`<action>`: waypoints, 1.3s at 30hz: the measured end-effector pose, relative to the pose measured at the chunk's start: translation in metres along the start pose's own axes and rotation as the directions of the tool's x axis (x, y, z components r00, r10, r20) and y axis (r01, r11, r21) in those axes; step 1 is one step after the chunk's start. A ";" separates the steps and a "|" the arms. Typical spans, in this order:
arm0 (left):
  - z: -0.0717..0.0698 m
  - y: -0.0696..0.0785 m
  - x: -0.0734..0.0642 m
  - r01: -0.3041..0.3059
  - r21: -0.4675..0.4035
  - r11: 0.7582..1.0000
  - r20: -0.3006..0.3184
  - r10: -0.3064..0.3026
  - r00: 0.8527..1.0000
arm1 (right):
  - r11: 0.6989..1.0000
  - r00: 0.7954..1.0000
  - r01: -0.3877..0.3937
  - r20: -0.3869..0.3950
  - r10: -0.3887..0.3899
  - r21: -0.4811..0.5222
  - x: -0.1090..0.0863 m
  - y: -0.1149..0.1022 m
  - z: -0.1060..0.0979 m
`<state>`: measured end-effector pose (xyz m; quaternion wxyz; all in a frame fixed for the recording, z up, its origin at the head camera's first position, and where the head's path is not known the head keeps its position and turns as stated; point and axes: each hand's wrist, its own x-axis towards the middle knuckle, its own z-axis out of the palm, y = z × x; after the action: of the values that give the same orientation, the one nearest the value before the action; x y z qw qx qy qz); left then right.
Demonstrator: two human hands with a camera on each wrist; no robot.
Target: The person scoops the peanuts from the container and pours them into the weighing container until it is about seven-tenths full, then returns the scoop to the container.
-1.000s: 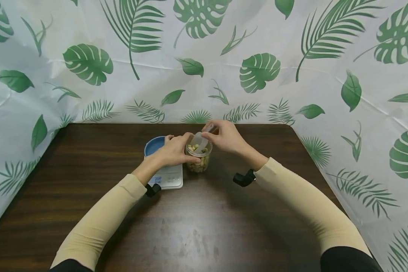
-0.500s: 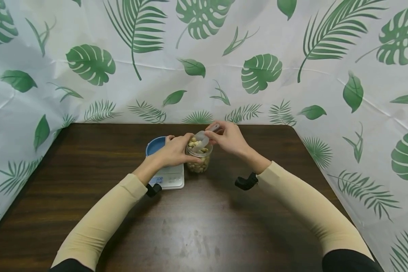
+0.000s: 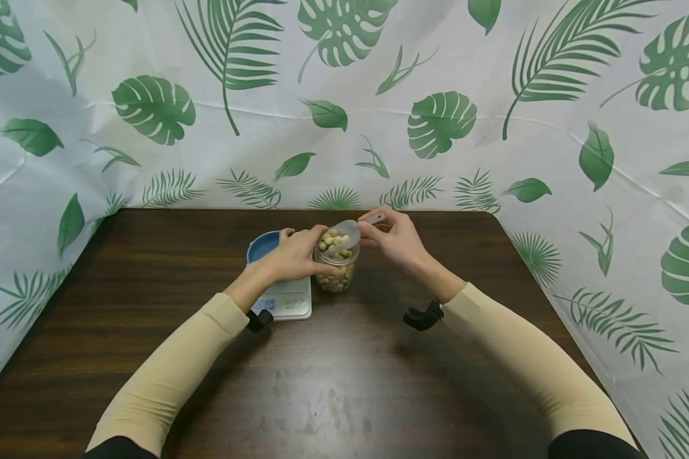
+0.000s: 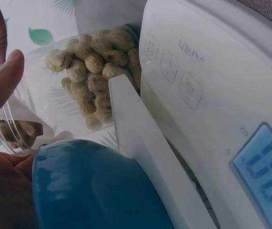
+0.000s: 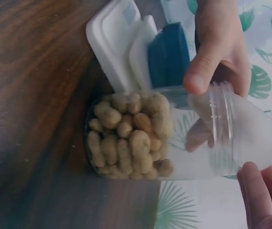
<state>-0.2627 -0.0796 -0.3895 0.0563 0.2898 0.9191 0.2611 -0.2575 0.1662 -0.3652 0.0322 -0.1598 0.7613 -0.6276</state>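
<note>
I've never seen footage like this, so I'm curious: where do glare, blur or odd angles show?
Head view: pale glare on the dark brown wooden table; left wrist view: tilted, with a soft sheen on the glossy blue round bowl; right wrist view: turned sideways, the table's grain looks smeared and the clear cylindrical jar of peanuts slightly soft.

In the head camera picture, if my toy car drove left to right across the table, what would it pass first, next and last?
Blue bowl → left hand → jar of peanuts → right hand.
</note>
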 end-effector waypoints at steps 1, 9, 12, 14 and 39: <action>0.000 0.000 0.000 -0.001 -0.001 1.000 -0.001 0.001 1.000 | 1.000 1.000 0.005 -0.007 -0.005 0.018 -0.001 0.002 0.000; 0.000 0.000 0.000 0.004 0.008 1.000 0.003 -0.004 1.000 | 0.991 0.999 0.019 -0.029 -0.015 0.134 -0.008 0.012 -0.002; 0.000 0.001 0.000 0.009 0.011 1.000 0.005 -0.009 1.000 | 0.988 0.999 0.024 -0.029 -0.020 0.150 -0.010 0.013 -0.003; 0.000 0.001 0.000 0.012 0.012 1.000 0.005 -0.012 1.000 | 0.986 0.999 0.029 -0.031 -0.024 0.165 -0.010 0.014 -0.003; -0.001 0.004 0.001 0.034 0.026 0.999 0.019 -0.034 0.999 | 0.949 0.991 0.005 -0.129 0.038 0.314 -0.021 0.023 -0.014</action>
<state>-0.2613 -0.0767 -0.3867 0.0661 0.2773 0.9266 0.2452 -0.2458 0.1894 -0.3873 0.0115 -0.1039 0.6536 -0.7496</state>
